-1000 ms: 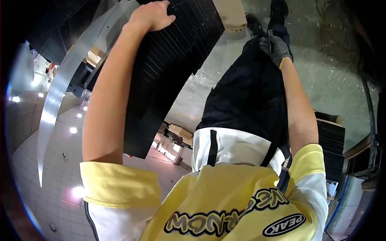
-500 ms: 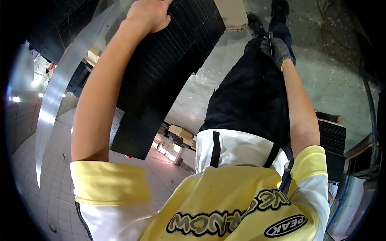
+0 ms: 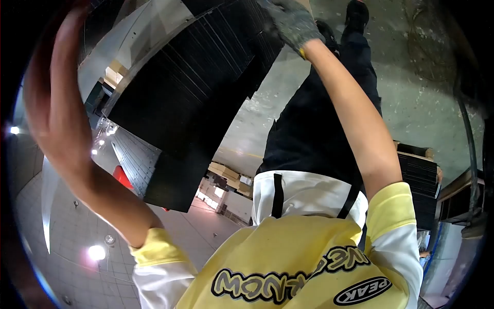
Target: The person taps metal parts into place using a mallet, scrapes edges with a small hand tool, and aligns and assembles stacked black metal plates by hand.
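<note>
My left hand, bare and blurred by motion, is raised at the far left, away from the black stack. Its thumb and fingers stand apart, and the fingertips fade into the dark upper edge. Across the upper middle lies a tall stack of black sheets with thin lines between the layers. My right hand, in a grey knitted glove with a yellow cuff, reaches to the stack's near corner at the top. Its fingers look bent but are smeared, and whatever they hold does not show.
Another pile of black sheets stands at the right. A red object shows behind the stack at the left. Cardboard-coloured piles lie in the background. Grey concrete floor spreads around my feet.
My left hand has left the black stack and swung out to the left. My right hand, which held a thin metal tool by my leg, has moved left to the stack's corner.
</note>
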### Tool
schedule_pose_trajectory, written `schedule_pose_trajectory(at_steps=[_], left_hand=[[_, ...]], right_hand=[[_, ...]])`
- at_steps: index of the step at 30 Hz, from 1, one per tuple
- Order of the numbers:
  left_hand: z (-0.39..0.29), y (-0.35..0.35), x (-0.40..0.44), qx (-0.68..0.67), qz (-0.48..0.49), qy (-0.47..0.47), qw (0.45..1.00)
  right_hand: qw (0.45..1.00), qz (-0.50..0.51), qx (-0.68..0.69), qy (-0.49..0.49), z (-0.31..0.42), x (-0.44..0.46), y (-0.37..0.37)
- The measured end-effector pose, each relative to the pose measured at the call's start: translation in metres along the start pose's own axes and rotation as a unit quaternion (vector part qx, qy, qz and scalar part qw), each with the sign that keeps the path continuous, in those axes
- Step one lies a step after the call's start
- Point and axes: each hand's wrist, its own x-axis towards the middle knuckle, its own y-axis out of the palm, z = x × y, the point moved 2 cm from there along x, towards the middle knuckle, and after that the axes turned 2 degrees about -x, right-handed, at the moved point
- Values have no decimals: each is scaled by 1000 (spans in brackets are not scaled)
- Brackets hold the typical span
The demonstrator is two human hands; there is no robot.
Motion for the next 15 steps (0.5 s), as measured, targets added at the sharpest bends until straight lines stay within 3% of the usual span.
schedule_pose_trajectory(at_steps=[1,3,5,6,7,10,13,15], left_hand=[[-18,9,-14,-46,-92,-65,993],[-12,27,-58,-30,-127,-131,983],[-13,50,-83,7,-171,-181,969],[-17,60,-90,-1,-171,-232,958],[-17,65,-93,47,-145,-223,963],[-16,76,-93,-70,-243,-233,939],[-14,73,-97,-44,-192,-242,950],[-11,73,-98,-45,-204,-249,946]], right_hand=[[997,-1,71,25,33,10,8],[991,57,76,96,80,17,11],[998,-40,12,-41,59,34,45],[1000,-10,12,-18,63,34,46],[995,-36,31,-88,47,37,63],[998,-32,-44,-15,36,43,67],[993,-29,-112,1,0,55,78],[975,76,123,167,57,38,46]])
